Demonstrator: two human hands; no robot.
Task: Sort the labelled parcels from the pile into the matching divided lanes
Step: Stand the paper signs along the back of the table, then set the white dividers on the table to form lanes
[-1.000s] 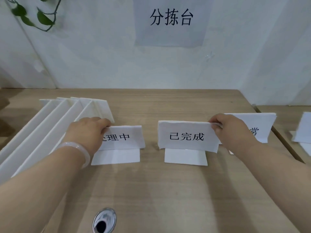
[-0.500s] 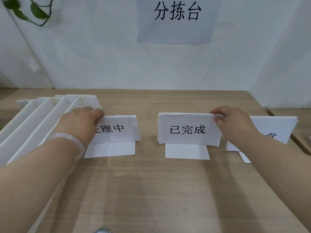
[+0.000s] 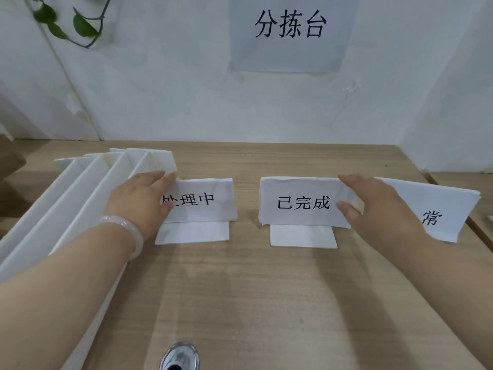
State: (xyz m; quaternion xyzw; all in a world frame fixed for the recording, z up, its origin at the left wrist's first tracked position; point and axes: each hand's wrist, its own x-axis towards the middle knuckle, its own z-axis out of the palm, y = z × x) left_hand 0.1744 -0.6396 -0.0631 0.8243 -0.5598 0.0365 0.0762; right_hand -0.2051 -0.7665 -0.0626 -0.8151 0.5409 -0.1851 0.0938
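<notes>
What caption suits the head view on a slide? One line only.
Left hand grips the 处理中 sign, right hand the 已完成 sign, on the wooden table.

The left hand [image 3: 141, 201] now sits further left on the 处理中 card [image 3: 202, 201], baring its first character; the right hand [image 3: 373, 206] now lies more open over the 已完成 card's [image 3: 301, 201] right end

Even, soft, fairly bright light falls from above — no hard glare except small highlights on the metal fitting [image 3: 180, 356] at the bottom edge. Faint, diffuse shadows stretch toward the viewer on the wooden table [image 3: 266, 303]. Wide-angle bending bows the edges — focus softens slightly at the corners.
</notes>
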